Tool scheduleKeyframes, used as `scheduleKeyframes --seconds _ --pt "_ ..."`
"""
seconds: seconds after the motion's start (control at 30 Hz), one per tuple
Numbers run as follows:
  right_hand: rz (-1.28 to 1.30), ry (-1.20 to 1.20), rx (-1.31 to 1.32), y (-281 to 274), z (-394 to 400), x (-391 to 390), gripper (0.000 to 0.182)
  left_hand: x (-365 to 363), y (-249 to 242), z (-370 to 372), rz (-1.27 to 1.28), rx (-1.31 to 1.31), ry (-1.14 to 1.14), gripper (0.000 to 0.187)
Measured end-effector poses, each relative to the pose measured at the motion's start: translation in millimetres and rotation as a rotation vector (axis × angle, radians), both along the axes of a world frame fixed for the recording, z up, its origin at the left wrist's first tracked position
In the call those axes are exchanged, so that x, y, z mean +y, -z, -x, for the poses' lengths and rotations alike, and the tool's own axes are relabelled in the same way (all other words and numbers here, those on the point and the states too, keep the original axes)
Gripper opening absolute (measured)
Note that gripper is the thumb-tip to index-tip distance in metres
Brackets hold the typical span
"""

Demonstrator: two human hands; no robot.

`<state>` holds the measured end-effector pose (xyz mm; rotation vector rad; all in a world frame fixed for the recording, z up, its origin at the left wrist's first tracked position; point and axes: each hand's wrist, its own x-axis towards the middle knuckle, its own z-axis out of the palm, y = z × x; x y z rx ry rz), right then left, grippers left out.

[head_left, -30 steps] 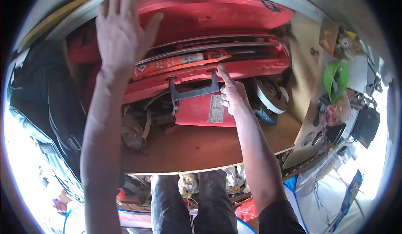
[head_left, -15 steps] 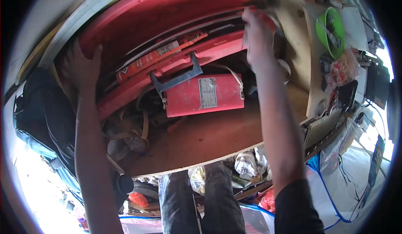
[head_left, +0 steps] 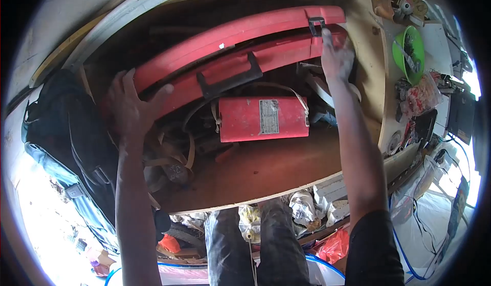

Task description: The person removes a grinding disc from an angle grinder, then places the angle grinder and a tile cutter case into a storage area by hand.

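A long red plastic case [head_left: 179, 94] lies across the wooden compartment, its lid [head_left: 230, 33] lowered with a thin dark gap along the front. Its black carry handle [head_left: 230, 84] sticks out toward me. At the case's left end, my left hand [head_left: 132, 102] grips it, with fingers over the lid and thumb along the lower half. My right hand [head_left: 337, 58] is at the right end, its thumb against the black latch [head_left: 316, 26]; its other fingers are partly hidden. In front of the handle sits a smaller red box [head_left: 243, 120] with a label and a strap.
A dark backpack [head_left: 76, 132] stands at the left. On the right ledge are a green bowl [head_left: 417, 48] and a plastic bag [head_left: 424, 94]. The wooden board [head_left: 266, 176] ends in a front edge above my legs. Filled bags [head_left: 304, 207] lie below it.
The raised lid has come down over the lower half, hiding the orange item inside. My left hand has shifted along the left end, and my right hand has moved onto the latch.
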<state>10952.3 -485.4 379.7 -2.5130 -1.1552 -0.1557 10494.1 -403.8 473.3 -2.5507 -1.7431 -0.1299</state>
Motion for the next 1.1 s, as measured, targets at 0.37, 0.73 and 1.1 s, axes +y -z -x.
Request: scheduleKeyframes --seconds 0.37,0.73,1.1 --pt "0.273 -0.229 0.122 -57.6 22.8 -33.8 0.074 -28.8 5.2 -0.3 0.317 0.005 0.15 0.11" --pt "0.877 -0.559 -0.273 -61.1 -3.9 6.1 0.113 -64.3 35.2 1.7 0.291 -0.012 0.171 0.105" --pt "0.231 -0.378 0.437 -40.6 -38.5 -16.8 0.106 -54.2 33.1 -1.3 0.337 -0.022 0.101 0.102"
